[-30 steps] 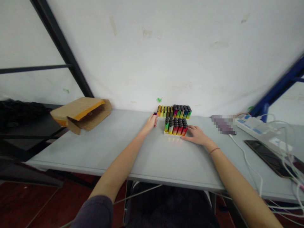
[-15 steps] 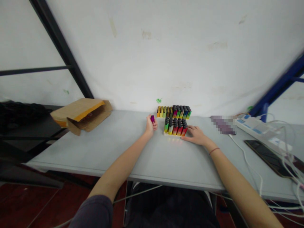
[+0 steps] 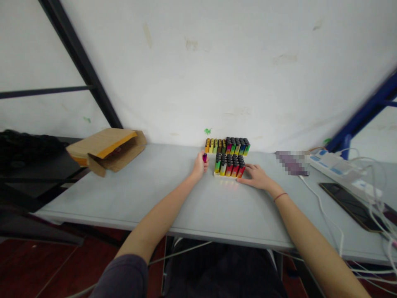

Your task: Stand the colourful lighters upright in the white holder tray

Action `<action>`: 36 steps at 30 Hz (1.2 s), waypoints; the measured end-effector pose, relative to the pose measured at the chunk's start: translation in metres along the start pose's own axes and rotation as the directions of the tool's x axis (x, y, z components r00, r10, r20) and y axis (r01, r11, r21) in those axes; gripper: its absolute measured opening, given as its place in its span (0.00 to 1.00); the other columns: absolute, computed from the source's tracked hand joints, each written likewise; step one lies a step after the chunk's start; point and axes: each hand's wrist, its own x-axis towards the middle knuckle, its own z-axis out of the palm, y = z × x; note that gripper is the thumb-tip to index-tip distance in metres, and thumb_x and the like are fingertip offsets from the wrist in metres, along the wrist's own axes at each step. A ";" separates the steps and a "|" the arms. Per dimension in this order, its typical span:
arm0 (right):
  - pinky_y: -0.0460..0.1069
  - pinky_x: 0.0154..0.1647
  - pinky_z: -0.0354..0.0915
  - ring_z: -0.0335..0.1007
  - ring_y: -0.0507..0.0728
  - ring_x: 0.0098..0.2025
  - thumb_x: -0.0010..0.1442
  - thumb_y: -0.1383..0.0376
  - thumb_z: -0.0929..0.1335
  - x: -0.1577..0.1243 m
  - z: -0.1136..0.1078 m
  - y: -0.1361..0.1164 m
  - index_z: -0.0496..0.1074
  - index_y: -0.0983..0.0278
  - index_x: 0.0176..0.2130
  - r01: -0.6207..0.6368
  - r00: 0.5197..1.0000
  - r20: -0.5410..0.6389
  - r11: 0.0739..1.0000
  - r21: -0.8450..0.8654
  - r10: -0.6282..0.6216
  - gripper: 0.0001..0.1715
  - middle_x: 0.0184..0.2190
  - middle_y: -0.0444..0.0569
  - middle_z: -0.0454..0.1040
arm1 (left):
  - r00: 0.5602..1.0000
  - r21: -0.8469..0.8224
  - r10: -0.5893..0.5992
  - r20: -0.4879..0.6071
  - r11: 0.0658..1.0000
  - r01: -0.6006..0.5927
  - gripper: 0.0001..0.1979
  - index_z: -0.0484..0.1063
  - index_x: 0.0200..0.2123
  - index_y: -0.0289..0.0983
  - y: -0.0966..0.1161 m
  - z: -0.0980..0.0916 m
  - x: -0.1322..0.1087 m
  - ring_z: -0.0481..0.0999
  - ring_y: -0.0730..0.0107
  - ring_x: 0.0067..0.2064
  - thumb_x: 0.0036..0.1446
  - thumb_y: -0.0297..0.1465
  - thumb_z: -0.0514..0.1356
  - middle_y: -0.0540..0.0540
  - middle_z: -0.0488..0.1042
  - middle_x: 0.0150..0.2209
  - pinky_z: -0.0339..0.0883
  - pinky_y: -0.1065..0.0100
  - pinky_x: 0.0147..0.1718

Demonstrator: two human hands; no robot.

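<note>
My left hand [image 3: 200, 166] is closed around a purple lighter [image 3: 204, 157], whose upper part shows above the fingers. Just to its right stands a white tray [image 3: 228, 177] packed with upright lighters [image 3: 229, 166] in green, yellow and red, all with black tops. My right hand [image 3: 257, 177] rests at the tray's right end with its fingers spread. Its thumb is by the front corner and touches or nearly touches the tray; the fingertips are partly hidden behind the lighters.
Behind the tray, against the wall, stand yellow lighters [image 3: 215, 145] and a multicoloured group with black tops [image 3: 237, 145]. An open cardboard box [image 3: 105, 145] lies left on the grey table [image 3: 149, 198]. At right are a phone [image 3: 350, 205], a power strip [image 3: 344, 171] and white cables.
My left hand has moved slightly right with the purple lighter, closer to the tray, and the lighter sits a little lower. My right hand has stayed in place.
</note>
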 end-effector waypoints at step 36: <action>0.67 0.67 0.65 0.67 0.79 0.67 0.64 0.35 0.70 0.003 0.007 0.007 0.73 0.66 0.68 0.018 0.999 -0.044 1.000 0.005 -0.017 0.49 0.68 0.66 0.72 | 0.989 0.007 0.123 -0.081 0.992 -0.123 0.22 0.55 0.25 0.42 -0.003 0.002 -0.002 0.43 0.78 0.14 0.71 0.45 0.46 0.59 0.49 0.14 0.38 0.74 0.16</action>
